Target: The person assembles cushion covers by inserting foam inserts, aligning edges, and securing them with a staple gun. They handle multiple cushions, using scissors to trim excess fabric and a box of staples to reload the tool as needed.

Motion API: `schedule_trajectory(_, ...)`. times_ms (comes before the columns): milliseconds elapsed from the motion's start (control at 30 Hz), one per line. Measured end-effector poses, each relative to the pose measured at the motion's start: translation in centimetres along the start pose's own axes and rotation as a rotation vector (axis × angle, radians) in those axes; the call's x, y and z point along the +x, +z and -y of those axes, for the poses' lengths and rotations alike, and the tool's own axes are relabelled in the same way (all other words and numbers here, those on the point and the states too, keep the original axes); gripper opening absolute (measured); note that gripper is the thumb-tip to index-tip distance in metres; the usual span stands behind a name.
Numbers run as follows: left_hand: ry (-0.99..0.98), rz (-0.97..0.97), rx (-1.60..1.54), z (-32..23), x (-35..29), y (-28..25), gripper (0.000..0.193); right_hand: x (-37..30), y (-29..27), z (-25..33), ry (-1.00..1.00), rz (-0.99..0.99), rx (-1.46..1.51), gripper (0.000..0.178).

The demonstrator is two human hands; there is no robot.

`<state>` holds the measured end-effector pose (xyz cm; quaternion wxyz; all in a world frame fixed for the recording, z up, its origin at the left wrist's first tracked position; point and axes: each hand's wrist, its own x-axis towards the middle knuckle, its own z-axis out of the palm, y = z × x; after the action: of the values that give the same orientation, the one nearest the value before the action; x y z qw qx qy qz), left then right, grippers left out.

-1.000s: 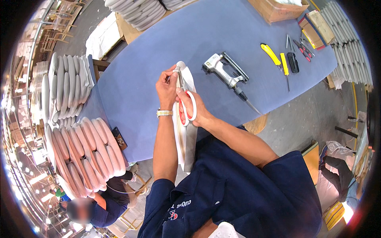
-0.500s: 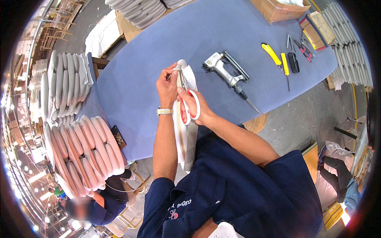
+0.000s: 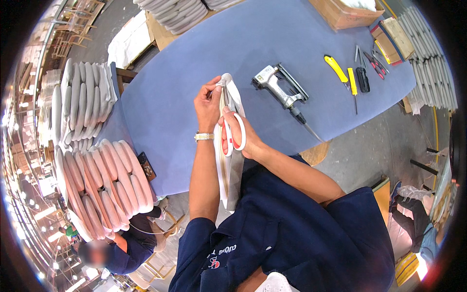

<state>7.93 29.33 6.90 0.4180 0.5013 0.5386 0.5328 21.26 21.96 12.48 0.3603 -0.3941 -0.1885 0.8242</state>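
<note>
A long, narrow grey-and-white padded cover (image 3: 236, 175) runs from my waist out over the table, with a beige strip like a zipper along its left side. At its far rounded end, my left hand (image 3: 208, 108) pinches the fabric between thumb and fingers; a watch is on that wrist. My right hand (image 3: 247, 136) is closed round a pair of scissors (image 3: 242, 127) with white and red handles, fingers through the loops. The blades lie along the cover, pointing toward its far end near my left fingertips. Whether the blades are parted is hard to make out.
On the blue table (image 3: 194, 63) lie a staple gun (image 3: 279, 85) with a hose, a yellow knife (image 3: 335, 67), a screwdriver (image 3: 352, 82) and pliers (image 3: 377, 64). A cardboard box (image 3: 343, 13) stands far right. Cushion stacks (image 3: 104, 182) stand left, near another person (image 3: 131, 248).
The table and its tools appear shifted slightly right and down in the view. My right hand and the scissors have drawn slightly back from the cover's far end; both hands keep their hold.
</note>
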Motion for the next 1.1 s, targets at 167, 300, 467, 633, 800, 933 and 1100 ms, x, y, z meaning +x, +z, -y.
schedule_trajectory(167, 0.089, 0.001, -0.021, 0.4, 0.1, 0.0, 0.008, 0.3, 0.3, -0.1, -0.005, -0.014, 0.056, 0.057)
schedule_trajectory(300, 0.070, 0.026, -0.036, 0.5, 0.2, -0.1, 0.006, 0.5, 0.4, 0.1, -0.022, -0.011, 0.076, 0.056)
schedule_trajectory(467, -0.023, 0.059, -0.057, 0.2, -0.1, -0.2, 0.003, 1.1, 0.4, 0.6, -0.008, -0.028, 0.078, 0.055)
schedule_trajectory(633, -0.004, 0.056, -0.061, 0.5, -0.2, 0.1, 0.005, 1.0, 0.2, 0.5, -0.020, -0.065, 0.065, 0.050)
schedule_trajectory(800, -0.002, 0.042, -0.041, 0.4, -0.3, 0.3, 0.007, 0.9, -0.3, 0.1, -0.047, -0.073, 0.022, 0.043)
schedule_trajectory(933, -0.016, 0.027, -0.037, 0.1, -0.2, 0.5, 0.007, 0.8, -0.7, 0.4, -0.042, -0.056, -0.022, 0.039)
schedule_trajectory(1100, -0.024, -0.005, -0.089, 0.1, -0.1, 0.7, 0.008, 0.9, -1.1, 0.2, -0.047, -0.052, -0.040, 0.038)
